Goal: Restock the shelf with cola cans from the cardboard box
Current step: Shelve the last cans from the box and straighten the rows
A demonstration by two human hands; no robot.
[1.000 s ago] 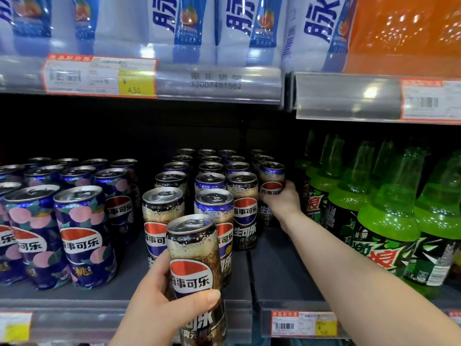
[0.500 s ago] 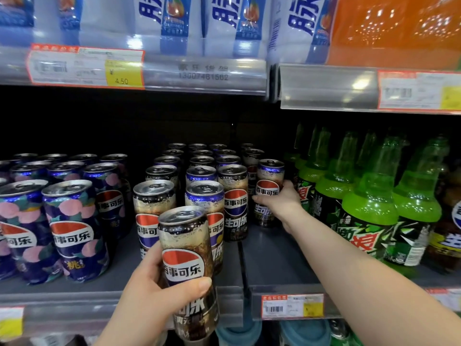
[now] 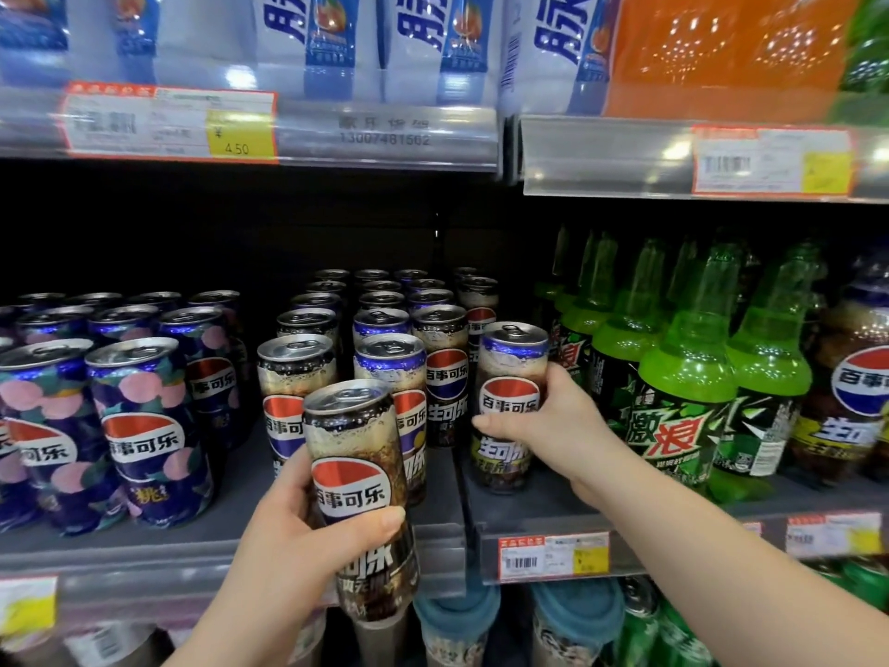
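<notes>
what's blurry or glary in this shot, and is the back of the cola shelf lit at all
Head view: motion blur smears the upper price tag, though 4.50 is readable. Head view: ceiling lights speckle the orange bottles with glare. Head view: behind the can rows the shelf back is in near-black shadow, while the cola can in the left hand is sharp.

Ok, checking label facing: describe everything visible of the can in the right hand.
The cola can is slim, metal, unopened: silver top with tab, blue band, brown fizz print, red-white-blue logo facing out. It stands nearly upright on or just above the shelf, between the cola rows and green bottles. The right hand grips its middle, thumb across the front.
</notes>
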